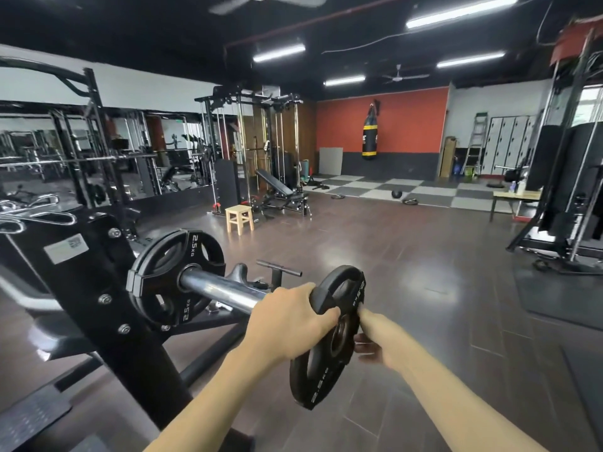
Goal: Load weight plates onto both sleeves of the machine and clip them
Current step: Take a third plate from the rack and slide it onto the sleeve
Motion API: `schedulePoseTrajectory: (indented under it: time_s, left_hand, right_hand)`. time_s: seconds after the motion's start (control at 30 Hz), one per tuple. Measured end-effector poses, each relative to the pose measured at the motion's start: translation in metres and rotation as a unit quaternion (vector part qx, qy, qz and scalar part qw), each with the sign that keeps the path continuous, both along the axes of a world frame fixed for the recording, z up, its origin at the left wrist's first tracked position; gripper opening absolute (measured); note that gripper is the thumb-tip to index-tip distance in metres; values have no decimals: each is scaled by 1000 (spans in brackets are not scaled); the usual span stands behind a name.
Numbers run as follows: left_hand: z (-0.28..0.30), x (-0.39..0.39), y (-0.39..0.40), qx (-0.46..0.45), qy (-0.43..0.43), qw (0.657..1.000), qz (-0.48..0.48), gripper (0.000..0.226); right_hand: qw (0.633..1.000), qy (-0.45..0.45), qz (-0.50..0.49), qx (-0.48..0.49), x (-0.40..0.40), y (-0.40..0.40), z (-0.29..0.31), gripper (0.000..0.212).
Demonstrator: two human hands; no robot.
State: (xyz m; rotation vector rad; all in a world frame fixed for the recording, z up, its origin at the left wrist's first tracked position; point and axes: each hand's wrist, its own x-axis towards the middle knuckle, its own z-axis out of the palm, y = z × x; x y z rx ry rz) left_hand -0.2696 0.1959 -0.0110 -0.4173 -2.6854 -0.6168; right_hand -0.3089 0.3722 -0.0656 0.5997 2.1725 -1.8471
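We hold a black weight plate [326,337] with both hands at the outer end of the steel sleeve [222,290]. Our left hand [287,324] grasps its upper rim, fingers curled over the edge. Our right hand [375,340] grips its other face from the 3 o'clock side. Another black plate [169,282] marked 2.5 kg already sits on the sleeve, at 10 o'clock from the held one, against the machine frame [94,275]. A wooden stool [239,218] stands farther away, at 12 o'clock from the sleeve.

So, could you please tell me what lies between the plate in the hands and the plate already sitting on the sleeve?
In the head view, only bare chrome sleeve runs between the held plate and the loaded plate; no clip shows there.
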Motion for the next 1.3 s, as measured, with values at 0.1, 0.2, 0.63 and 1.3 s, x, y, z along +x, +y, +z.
schedulePoseTrajectory:
  time_s: [0.1,0.2,0.63,1.3]
  left_hand:
    - [0,-2,4,-17,15,1000,-9,44]
    - [5,-8,2,7,-8,1000,-7,43]
    - [9,-28,-37,1,-1,999,34,41]
    - [-27,-75,-205,1,103,967,233,89]
  right_hand:
    - [996,25,29,-80,3,4,6,50]
    - [990,47,69,-113,4,5,12,47]
    - [982,34,185,-17,-15,-33,33,69]
    - [950,152,240,131,-114,-204,62,40]
